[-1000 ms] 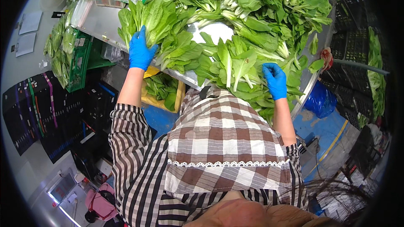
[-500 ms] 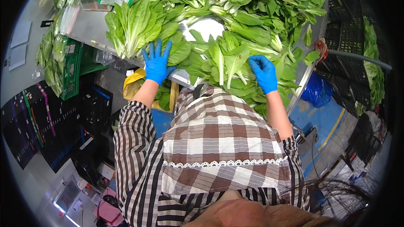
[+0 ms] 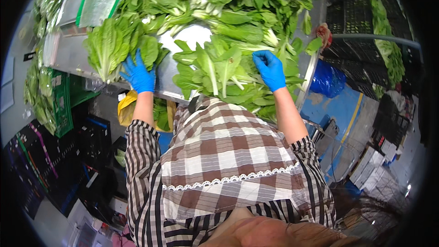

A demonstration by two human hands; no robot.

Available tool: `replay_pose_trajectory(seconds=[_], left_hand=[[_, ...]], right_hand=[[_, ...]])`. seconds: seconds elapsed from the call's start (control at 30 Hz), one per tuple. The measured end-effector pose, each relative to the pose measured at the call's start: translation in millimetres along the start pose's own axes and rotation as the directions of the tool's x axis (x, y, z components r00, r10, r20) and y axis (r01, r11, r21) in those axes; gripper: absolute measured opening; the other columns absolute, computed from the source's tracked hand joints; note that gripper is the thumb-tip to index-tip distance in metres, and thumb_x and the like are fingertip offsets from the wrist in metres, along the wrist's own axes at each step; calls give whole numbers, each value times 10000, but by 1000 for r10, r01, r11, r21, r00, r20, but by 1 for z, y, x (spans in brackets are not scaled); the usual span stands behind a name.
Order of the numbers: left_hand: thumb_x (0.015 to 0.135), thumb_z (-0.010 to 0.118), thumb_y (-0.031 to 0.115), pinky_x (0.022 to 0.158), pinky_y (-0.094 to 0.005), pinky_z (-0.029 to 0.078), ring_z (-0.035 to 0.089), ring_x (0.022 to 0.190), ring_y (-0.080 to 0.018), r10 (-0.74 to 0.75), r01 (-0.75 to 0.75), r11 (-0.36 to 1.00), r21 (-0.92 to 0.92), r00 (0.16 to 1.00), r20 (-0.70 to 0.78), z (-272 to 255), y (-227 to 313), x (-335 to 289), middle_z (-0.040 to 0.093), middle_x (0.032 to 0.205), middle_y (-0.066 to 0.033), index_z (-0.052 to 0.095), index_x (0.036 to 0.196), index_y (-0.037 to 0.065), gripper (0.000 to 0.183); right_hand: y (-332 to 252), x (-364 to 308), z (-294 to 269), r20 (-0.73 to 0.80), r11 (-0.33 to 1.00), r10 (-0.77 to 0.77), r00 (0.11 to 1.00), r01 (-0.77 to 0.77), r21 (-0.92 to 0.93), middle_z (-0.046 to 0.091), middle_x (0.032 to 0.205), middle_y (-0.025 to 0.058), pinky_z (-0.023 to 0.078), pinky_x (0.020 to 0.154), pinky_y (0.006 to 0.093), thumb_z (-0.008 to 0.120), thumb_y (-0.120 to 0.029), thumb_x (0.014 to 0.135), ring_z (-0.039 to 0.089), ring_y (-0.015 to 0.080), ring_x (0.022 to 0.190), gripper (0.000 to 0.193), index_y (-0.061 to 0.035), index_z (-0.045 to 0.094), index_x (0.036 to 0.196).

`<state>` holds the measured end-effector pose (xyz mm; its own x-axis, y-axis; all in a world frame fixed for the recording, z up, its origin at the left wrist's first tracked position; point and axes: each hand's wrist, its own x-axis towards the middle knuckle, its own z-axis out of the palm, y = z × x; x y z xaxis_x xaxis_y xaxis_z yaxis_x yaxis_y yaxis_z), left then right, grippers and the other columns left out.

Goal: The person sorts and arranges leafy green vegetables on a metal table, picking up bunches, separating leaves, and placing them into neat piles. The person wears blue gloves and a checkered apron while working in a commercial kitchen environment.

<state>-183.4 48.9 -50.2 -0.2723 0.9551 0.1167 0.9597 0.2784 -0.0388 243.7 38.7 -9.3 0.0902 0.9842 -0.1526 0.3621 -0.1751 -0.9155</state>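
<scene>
My left hand (image 3: 138, 77), in a blue glove, lies with spread fingers against a bunch of long-leaf greens (image 3: 106, 48) at the table's left front. The fingertips press on the leaves, not wrapped round them. My right hand (image 3: 270, 71), also blue-gloved, is closed in a pinch over the right side of a loose spread of leafy greens (image 3: 210, 66). What its fingertips hold, if anything, cannot be made out. One leaf (image 3: 227, 65) with a small brown spot lies on top of that spread, between my hands.
More greens with white stems (image 3: 224, 0) are heaped across the back of the metal table (image 3: 167, 75). A green-and-white packet (image 3: 101, 0) is at the back left. Below the table's edge are a yellow bag (image 3: 127, 108), a green crate (image 3: 62, 105) and a blue bag (image 3: 327, 80).
My left hand has moved left with leaves against the bunch, baring metal between it and the loose spread. The right hand stays pinched over the greens. The whole view has shifted.
</scene>
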Motion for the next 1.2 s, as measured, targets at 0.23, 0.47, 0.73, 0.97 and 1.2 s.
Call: replay_pose_trajectory(seconds=[0.23,0.47,0.73,0.97,1.2], left_hand=[[613,845,396,1095,-602,199,216,1378,-428,69,-58,994,-94,990,121,-39,15,-6,235,1501,-156,288,1473,261,1034],[623,839,179,1103,-478,303,294,1341,-445,138,-106,981,-163,969,203,-76,9,-22,296,1480,-221,353,1445,245,957],[698,760,100,1053,-453,366,390,1279,-420,228,-208,899,-385,974,6,-83,10,-35,373,1415,-233,465,1375,174,743],[782,704,99,1002,-406,412,491,1177,-363,374,-337,548,-765,917,-137,-100,81,-53,503,1277,-205,539,1291,94,535],[835,703,216,829,-312,496,610,935,-209,687,103,272,-957,675,268,-97,156,-72,639,1026,-119,591,1199,48,417]], right_hand=[[25,56,-45,-283,866,-295,912,130,-483,646,948,114,506,724,370,712,-247,804,622,267,790,299,-106,644,1059],[32,72,-50,-77,863,-88,993,37,-505,637,1006,137,503,760,403,768,-310,731,629,314,869,425,-107,613,1070],[-18,21,-74,-57,934,71,996,-86,-347,651,808,91,496,649,336,802,-273,706,622,219,713,402,-30,639,982],[-7,-27,-107,61,867,355,933,-353,351,633,782,41,453,554,242,733,-177,801,560,107,624,257,-25,648,989],[26,-53,-51,239,583,217,946,-322,746,646,861,50,515,615,252,709,-173,840,602,128,686,279,-29,618,1060]])
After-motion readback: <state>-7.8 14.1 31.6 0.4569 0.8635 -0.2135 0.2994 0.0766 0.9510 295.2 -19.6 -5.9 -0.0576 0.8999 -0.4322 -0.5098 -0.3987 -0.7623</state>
